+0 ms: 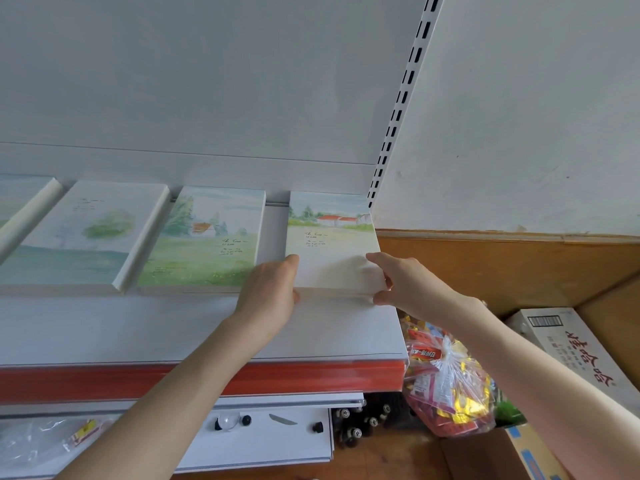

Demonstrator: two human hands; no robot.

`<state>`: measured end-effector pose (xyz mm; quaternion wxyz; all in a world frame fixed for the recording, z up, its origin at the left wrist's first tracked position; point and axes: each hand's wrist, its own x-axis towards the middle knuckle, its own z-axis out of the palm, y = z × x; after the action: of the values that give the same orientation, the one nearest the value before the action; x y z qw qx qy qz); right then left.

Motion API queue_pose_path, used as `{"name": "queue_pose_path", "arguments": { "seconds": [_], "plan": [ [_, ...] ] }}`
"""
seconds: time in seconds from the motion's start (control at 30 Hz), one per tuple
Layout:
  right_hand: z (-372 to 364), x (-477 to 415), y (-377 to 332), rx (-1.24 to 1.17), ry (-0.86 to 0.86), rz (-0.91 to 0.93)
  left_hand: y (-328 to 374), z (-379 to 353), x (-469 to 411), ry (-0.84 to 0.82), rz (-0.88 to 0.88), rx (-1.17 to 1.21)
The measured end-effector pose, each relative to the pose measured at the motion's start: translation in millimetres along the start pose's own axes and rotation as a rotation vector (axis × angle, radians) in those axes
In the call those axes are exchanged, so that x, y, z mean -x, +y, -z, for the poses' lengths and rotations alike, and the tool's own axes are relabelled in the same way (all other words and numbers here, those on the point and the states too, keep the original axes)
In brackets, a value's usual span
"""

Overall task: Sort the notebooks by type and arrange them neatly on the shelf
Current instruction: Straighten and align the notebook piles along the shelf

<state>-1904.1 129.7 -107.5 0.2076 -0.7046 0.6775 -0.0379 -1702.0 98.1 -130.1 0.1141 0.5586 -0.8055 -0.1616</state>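
Notebook (pixel 332 244) edges are pinched by my left grip (pixel 273 292) and right grip (pixel 405 282), one each side, likely to square it on the shelf (pixel 173 327).

Left hand (pixel 268 292), right hand (pixel 401 282) grip red-roof notebook (pixel 330 244) at shelf (pixel 173 327) right end; other notebooks (pixel 207 237) toward shelf left.

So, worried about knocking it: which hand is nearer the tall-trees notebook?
Left. The left hand is beside the tall-trees notebook's lower right corner; the right hand holds the next notebook's far edge.
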Motion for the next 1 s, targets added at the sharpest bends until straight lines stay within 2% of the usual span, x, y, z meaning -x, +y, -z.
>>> {"name": "queue_pose_path", "arguments": {
  "seconds": [0.13,0.33,0.5,0.73,1.0],
  "plan": [
    [-1.6,-2.3,1.8,0.041,0.016,0.02,-0.8,-3.4,-2.1,0.025,-0.004,-0.01],
    [-10.2,1.1,4.9,0.054,0.026,0.039,0.0,0.9,-2.5,-0.03,0.026,0.006],
    [10.4,-1.6,11.9,-0.199,-0.079,-0.018,6.9,8.0,-7.8,-0.064,0.067,0.079],
    [14.0,-51.4,9.6,-0.413,0.105,-0.194,12.1,4.4,-51.7,0.013,0.198,0.113],
    [2.2,-62.5,0.5,-0.291,0.208,-0.198,10.1,-1.7,-52.3,0.08,0.271,0.236]
  ]
}}
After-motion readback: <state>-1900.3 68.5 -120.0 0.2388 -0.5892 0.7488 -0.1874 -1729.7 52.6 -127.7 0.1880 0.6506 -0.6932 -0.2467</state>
